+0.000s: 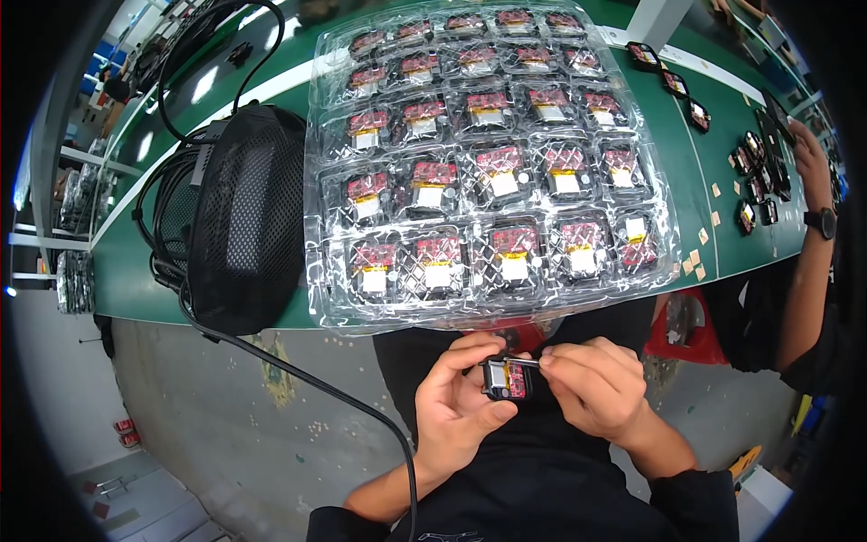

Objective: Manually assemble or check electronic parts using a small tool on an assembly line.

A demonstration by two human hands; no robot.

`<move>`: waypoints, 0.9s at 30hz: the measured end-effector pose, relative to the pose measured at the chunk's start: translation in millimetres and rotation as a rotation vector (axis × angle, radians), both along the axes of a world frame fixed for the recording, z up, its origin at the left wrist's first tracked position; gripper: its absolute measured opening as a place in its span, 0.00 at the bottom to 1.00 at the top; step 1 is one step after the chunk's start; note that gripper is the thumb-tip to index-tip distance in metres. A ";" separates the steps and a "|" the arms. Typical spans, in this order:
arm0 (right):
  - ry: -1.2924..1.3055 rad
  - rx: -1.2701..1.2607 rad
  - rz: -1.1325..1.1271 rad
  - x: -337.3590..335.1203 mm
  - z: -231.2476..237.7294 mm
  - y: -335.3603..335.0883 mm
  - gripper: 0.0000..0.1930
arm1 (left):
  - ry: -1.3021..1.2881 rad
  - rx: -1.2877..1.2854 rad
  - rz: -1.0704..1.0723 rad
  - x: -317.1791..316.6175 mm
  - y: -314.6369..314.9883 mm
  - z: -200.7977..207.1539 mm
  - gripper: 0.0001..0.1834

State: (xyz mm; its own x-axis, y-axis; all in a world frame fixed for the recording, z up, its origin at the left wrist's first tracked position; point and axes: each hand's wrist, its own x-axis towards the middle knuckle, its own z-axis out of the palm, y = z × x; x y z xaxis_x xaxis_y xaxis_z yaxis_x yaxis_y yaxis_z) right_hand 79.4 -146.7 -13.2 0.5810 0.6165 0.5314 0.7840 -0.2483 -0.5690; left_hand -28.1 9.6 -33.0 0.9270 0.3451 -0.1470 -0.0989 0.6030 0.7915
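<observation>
My left hand (pixel 459 403) is closed around a small black device housing (pixel 508 378), held over my lap just off the table's near edge. Inside the housing show a silver battery cell, yellow tape and a red circuit board. My right hand (pixel 596 388) pinches a thin metal tool, perhaps tweezers (pixel 524 362), whose tip meets the housing's upper edge. Its exact tip is too small to make out. Beyond my hands, a stack of clear plastic trays (pixel 495 313) holds rows of similar housings with red boards and silver cells.
A black mesh bag (pixel 248 217) with coiled cables stands left of the trays. One black cable (pixel 307 372) hangs past my left forearm. At right, a co-worker's hand (pixel 810 167) is near more housings (pixel 757 163). A red bag (pixel 688 327) sits below the green table (pixel 713 257).
</observation>
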 end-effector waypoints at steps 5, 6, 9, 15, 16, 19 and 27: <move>0.021 0.006 0.007 0.6 -2.0 -1.3 0.11 | 0.031 -0.014 -0.015 -0.4 -1.0 0.1 0.34; 0.035 0.002 0.003 0.6 -1.9 -1.4 0.11 | 0.031 -0.014 -0.016 -0.3 -1.0 -0.3 0.34; 0.168 0.031 0.004 -1.3 -0.5 -1.0 0.11 | 0.019 0.003 -0.013 0.0 -1.5 -0.8 0.35; 0.193 0.057 0.013 5.1 2.1 -2.2 0.13 | -0.141 0.017 -0.059 2.8 2.4 -6.0 0.31; 0.192 0.057 0.013 5.7 2.6 -2.4 0.13 | -0.148 0.019 -0.067 3.5 2.8 -5.4 0.31; 0.215 0.067 0.022 6.6 4.4 -3.5 0.11 | -0.100 0.035 -0.048 5.9 -0.4 1.6 0.32; 0.253 0.064 0.029 8.0 3.5 -3.8 0.10 | -0.138 0.016 -0.081 5.6 2.7 -1.8 0.31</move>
